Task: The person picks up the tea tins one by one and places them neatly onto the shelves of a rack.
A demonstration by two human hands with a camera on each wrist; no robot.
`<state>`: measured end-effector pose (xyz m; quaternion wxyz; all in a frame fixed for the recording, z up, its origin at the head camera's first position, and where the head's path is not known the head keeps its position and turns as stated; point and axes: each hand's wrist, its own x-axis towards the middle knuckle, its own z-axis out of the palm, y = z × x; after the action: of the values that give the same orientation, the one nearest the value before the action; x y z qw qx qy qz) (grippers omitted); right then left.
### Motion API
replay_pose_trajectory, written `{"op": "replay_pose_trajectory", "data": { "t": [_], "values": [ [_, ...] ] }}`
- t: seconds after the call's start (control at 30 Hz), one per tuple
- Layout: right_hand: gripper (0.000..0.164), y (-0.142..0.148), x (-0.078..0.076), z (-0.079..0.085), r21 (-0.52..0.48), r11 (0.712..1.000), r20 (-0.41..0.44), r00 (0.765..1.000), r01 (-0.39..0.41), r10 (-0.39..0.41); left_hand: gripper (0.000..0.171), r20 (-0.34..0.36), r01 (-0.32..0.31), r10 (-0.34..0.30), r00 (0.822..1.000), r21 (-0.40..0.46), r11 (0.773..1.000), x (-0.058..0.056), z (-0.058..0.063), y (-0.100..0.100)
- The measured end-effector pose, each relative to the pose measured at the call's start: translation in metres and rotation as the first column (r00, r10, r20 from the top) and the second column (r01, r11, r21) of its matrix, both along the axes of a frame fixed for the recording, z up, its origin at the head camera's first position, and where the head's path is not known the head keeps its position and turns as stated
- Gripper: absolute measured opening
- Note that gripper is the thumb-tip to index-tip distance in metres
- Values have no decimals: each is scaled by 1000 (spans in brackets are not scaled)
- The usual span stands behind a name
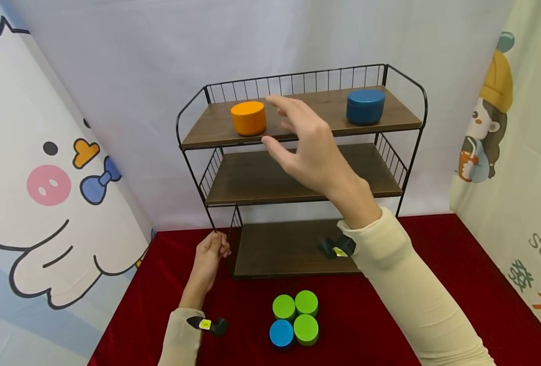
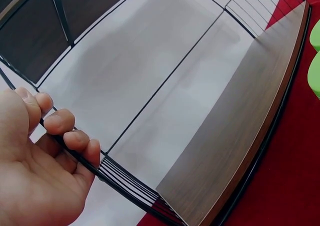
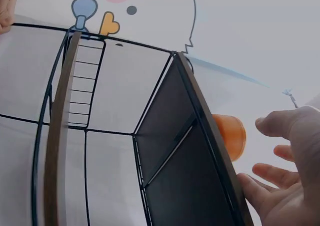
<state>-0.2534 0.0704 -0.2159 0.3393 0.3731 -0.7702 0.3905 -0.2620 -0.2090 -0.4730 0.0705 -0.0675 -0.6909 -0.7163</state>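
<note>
A three-tier rack (image 1: 261, 178) with brown wooden boards and a black wire frame stands on red cloth. Its left front post (image 2: 75, 153) is gripped by my left hand (image 1: 210, 254), fingers curled round the metal. On the top board, toward the left, sits a round orange tin (image 1: 248, 119) with its lid on. My right hand (image 1: 313, 147) is just right of this tin, thumb and fingers spread apart with nothing between them. The right wrist view shows a gap between that hand (image 3: 287, 171) and the orange tin (image 3: 232, 136). A dark blue tin (image 1: 365, 107) stands farther right on the top board.
In front of the rack, three green round tins (image 1: 306, 329) and one bright blue tin (image 1: 281, 333) stand grouped on the red cloth (image 1: 366, 325). A low wire rail (image 1: 293, 84) edges the back of the top board. Printed curtains (image 1: 517, 213) hang around.
</note>
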Motion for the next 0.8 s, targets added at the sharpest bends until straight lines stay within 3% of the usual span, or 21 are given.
{"op": "replay_pose_trajectory", "data": {
  "t": [0.2,0.3,0.57,0.8],
  "values": [
    [50,14,16,-22,-72,997,-147,989,-33,22,35,3,-2,2,1000,14,1000,0,0,2],
    [48,19,24,-35,-83,995,-163,986,-55,41,37,-12,-20,20,1000,17,1000,0,-1,3],
    [50,23,41,-82,-63,993,-93,992,-96,90,41,-35,-34,34,999,-3,999,2,-1,1],
    [52,21,43,-119,-11,994,-30,993,-111,110,46,-42,-63,60,997,-62,996,3,1,0]
  ]
}}
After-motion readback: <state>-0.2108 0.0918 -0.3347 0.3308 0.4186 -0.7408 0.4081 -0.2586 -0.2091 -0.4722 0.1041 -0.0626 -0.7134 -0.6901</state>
